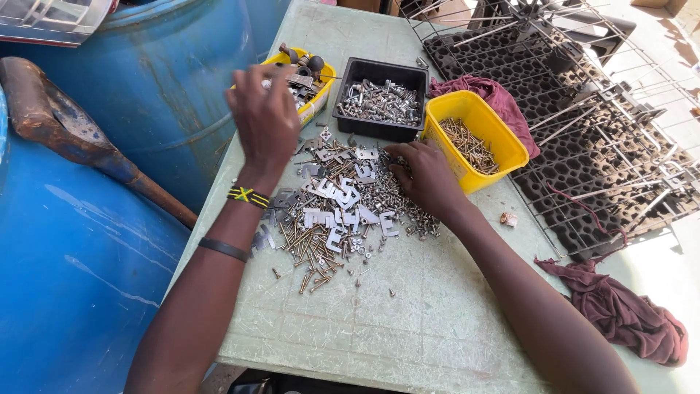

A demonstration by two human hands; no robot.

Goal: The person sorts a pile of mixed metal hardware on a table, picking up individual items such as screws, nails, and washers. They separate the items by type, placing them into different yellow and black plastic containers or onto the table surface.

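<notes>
**A:** In the head view, what are the hands doing?

**B:** The left hand [264,117] is raised above the worktop [408,321], blurred, back toward the camera, just in front of the yellow tub of mixed parts [315,98]. Its fingers curl downward, but I cannot tell how wide the grip is or whether it holds anything. The right hand [426,179] rests on the pile of hardware [343,211], fingers drawn close together and pressed into the small screws at the pile's right edge; whatever they pinch is hidden.

**A:** And the pile itself?

**B:** It lies spread in the middle of the pale green worktop: flat grey metal brackets, brass-coloured screws toward the left and front, small silvery screws toward the right. A few strays lie apart in front of it.

**A:** What stands around?

**B:** Behind the pile sits a black tray [380,98] of silvery bolts, and just beside it on the right a yellow tub [475,138] holding brass screws, touching the right wrist's side. A maroon rag [620,314] lies at the right, another behind the tub. A wire rack [605,146] lies over dark moulded trays. Blue drums [80,263] stand close on the left.
</notes>
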